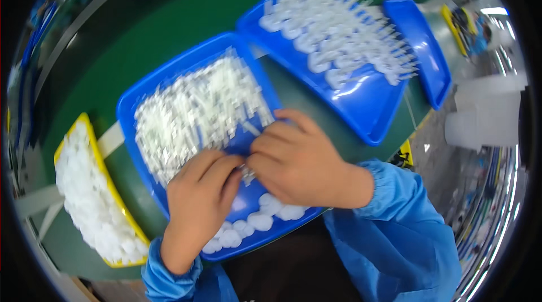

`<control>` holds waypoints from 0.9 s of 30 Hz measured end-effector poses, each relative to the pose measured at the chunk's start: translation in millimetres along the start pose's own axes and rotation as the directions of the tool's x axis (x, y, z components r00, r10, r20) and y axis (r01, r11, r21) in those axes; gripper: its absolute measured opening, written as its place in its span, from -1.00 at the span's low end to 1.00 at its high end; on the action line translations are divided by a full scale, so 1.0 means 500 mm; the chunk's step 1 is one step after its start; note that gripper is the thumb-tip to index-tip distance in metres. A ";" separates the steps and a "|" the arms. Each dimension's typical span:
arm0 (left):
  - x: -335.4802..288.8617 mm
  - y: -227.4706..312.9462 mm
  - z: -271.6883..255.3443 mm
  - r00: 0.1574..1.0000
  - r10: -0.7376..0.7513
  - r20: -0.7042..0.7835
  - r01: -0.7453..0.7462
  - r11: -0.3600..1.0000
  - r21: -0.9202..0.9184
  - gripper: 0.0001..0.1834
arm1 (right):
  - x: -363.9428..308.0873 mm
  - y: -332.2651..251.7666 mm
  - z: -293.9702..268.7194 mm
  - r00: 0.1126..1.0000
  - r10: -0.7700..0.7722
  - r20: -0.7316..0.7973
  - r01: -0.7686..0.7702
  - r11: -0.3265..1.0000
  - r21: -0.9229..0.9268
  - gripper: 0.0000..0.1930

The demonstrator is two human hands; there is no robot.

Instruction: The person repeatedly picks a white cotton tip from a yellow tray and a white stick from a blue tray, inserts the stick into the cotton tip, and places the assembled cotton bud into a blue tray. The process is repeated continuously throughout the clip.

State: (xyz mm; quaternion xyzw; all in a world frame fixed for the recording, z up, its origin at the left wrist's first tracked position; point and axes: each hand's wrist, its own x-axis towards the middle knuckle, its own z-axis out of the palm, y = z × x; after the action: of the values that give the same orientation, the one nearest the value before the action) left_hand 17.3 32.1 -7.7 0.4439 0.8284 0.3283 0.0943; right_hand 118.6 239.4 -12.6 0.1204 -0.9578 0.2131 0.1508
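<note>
Both hands are close together over the blue tray [127, 111] in front of me. My left hand [202, 197] has its fingers bent inward, closed at the tips. Its fingertips meet those of my right hand [296, 163], whose fingers are also curled closed. What they pinch is mostly hidden and blurred. A heap of thin white plastic pieces [197, 104] fills the far part of the tray, and one short white piece [251, 128] shows beside my right fingers. Along the near edge lies a row of round white pieces [259, 221], just below my hands.
To the left, a yellow tray [107, 172] holds many round white pieces [93, 200]. At the far right, another blue tray [367, 127] carries rows of white round-ended pieces with thin stems [339, 25]. A narrow blue tray [432, 56] stands beyond it on the green table [90, 76].
</note>
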 end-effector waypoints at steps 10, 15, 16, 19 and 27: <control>-0.069 -0.008 -0.035 1.000 -0.025 -0.012 0.025 1.000 0.019 -0.73 | -0.188 0.167 -0.183 0.805 0.396 -0.441 -0.533 0.809 -0.247 -0.89; -0.065 0.009 -0.035 0.998 -0.051 -0.046 0.052 0.999 0.009 -0.76 | -0.217 0.211 -0.195 0.719 0.588 -0.371 -0.692 0.661 -0.292 -0.88; -0.066 0.011 -0.037 0.998 -0.052 -0.045 0.052 0.999 0.004 -0.76 | -0.227 0.199 -0.192 0.705 0.603 -0.374 -0.704 0.660 -0.262 -0.87; -0.077 0.009 -0.039 1.000 -0.023 -0.018 0.023 0.999 0.022 -0.72 | -0.202 0.205 -0.188 0.752 0.540 -0.379 -0.651 0.699 -0.296 -0.85; -0.140 0.020 -0.067 0.958 0.178 0.224 -0.217 0.962 0.166 -0.32 | -0.131 0.069 -0.157 0.958 0.187 -0.218 -0.240 0.937 -0.253 -0.77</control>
State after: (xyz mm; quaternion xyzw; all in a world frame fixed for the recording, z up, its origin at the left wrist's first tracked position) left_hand 50.2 -35.1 15.0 0.5633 0.7929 0.2081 0.1039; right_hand 187.5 315.8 20.2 -0.0278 -0.9667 0.1026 0.2329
